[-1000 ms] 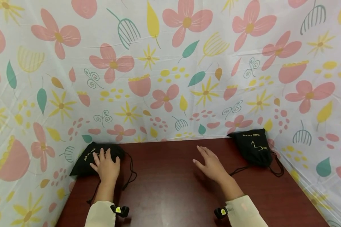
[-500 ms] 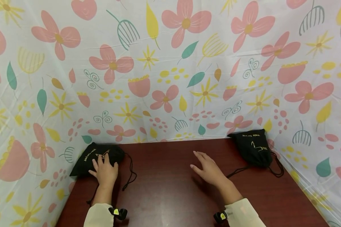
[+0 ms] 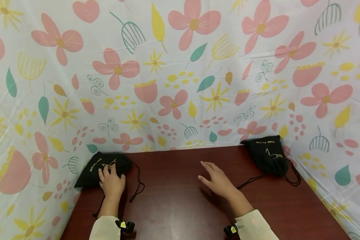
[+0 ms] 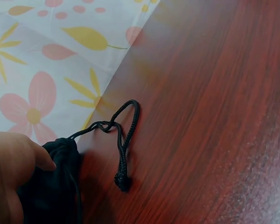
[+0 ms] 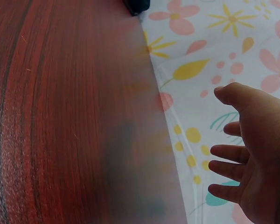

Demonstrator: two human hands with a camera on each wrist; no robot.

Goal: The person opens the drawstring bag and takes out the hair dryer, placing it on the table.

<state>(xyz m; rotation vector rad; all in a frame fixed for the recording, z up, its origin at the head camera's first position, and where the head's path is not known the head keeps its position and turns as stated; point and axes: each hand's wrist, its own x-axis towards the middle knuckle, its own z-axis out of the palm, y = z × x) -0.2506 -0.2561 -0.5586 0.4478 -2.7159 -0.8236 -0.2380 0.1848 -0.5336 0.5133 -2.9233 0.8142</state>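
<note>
A black drawstring bag [image 3: 91, 171] with gold lettering lies at the table's back left. My left hand [image 3: 112, 183] rests on its near side with fingers spread and slightly bent; in the left wrist view the thumb of that hand [image 4: 11, 172] lies against the dark cloth [image 4: 49, 191]. Over the middle of the table my right hand [image 3: 219, 181] hovers, fingers extended, touching nothing. The right wrist view shows this hand [image 5: 256, 154] with its fingers apart and holding nothing. A second black bag [image 3: 268, 158] lies at the back right, beyond the right hand.
The dark red wooden table [image 3: 174, 200] stands against a flower-printed cloth [image 3: 174, 126] at the back and sides. A black cord [image 3: 139, 183] trails from the left bag, and another cord [image 3: 294, 173] loops from the right one.
My left hand has drawn slightly towards the near side of its bag, its fingers less spread. My right hand has moved a little left and nearer. Both bags lie where they were.
</note>
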